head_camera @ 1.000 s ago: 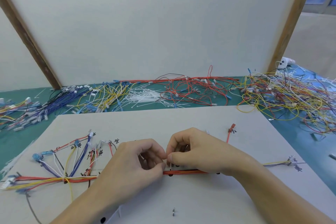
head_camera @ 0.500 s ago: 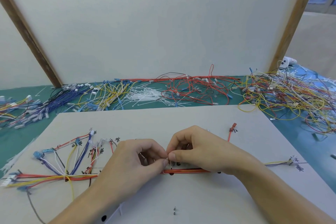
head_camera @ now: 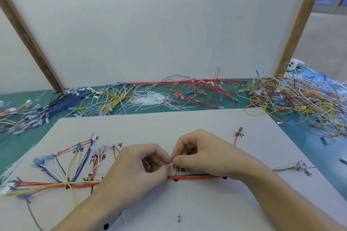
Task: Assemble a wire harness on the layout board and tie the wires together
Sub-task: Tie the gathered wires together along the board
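Left hand [head_camera: 135, 172] and right hand [head_camera: 204, 155] meet at mid-board, fingers of both curled tight, thumb and forefinger tips pinching a thin white cable tie [head_camera: 176, 170] that stands upright over the orange-red wire bundle [head_camera: 191, 176]. What the remaining fingers hold cannot be told. The bundle lies flat on the pale grey layout board [head_camera: 187, 122], long axis parallel to its near edge, running left into fanned blue, yellow and white branch wires [head_camera: 62, 167] by the left edge. A loose heap of white cable ties [head_camera: 152, 99] lies beyond the far edge.
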Available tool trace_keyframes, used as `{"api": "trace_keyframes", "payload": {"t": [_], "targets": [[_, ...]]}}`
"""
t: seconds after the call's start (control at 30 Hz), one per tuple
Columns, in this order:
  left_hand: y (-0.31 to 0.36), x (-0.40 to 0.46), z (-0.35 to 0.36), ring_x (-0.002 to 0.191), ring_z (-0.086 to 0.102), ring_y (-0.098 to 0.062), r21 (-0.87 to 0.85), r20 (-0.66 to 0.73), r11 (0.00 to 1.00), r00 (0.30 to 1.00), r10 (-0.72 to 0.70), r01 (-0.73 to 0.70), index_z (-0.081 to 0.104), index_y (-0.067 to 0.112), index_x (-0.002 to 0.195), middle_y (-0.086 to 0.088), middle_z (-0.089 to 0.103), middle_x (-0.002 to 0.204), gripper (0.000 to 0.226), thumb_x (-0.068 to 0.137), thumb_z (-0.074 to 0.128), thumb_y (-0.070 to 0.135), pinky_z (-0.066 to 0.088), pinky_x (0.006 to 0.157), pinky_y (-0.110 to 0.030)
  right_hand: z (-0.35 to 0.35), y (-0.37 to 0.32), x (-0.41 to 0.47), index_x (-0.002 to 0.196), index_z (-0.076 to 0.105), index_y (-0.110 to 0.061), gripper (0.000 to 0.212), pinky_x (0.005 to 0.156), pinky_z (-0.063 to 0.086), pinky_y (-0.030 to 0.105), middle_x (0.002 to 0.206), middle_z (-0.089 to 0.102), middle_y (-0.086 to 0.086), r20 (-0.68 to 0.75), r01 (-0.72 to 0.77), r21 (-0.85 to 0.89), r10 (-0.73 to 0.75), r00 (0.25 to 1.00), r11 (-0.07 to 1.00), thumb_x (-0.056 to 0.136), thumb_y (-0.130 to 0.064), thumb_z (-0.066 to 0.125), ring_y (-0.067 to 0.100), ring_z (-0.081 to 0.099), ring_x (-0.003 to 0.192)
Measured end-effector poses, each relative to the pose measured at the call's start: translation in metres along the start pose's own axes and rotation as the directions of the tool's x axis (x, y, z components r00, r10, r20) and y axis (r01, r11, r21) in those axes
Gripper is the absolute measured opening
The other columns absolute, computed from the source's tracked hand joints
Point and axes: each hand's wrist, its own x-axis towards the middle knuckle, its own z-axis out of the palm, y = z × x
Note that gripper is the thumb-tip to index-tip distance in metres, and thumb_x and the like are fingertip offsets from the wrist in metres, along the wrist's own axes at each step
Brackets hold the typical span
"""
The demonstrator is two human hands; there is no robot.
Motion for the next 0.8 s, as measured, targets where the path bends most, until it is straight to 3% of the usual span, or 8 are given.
{"api": "trace_keyframes", "payload": {"t": [0.23, 0.8], "targets": [[0.0008, -0.001, -0.0002, 0.052, 0.051, -0.002, 0.028, -0.008, 1.0, 1.0, 0.004, -0.004, 0.078, 0.031, 0.086, 0.008, 0.069, 0.066, 0.012, 0.075, 0.074, 0.028, 0.039, 0.052, -0.01, -0.0001, 0.0, 0.0002, 0.087, 0.076, -0.024, 0.006, 0.064, 0.051, 0.018, 0.077, 0.077, -0.007, 0.007, -0.011, -0.003, 0.011, 1.0, 1.0, 0.083, -0.024, 0.071, 0.001, 0.066, 0.067], [-0.0004, -0.0005, -0.0002, 0.055, 0.054, -0.001, 0.038, -0.034, 0.999, 0.999, 0.0, 0.001, 0.078, 0.032, 0.09, 0.006, 0.071, 0.069, 0.014, 0.078, 0.071, 0.031, 0.042, 0.053, -0.013, -0.0005, 0.0021, 0.0011, 0.089, 0.077, -0.022, 0.008, 0.067, 0.054, 0.021, 0.081, 0.078, -0.006, 0.034, 0.011, -0.006, -0.011, 0.999, 1.0, 0.085, -0.028, 0.074, 0.002, 0.067, 0.069]]}}
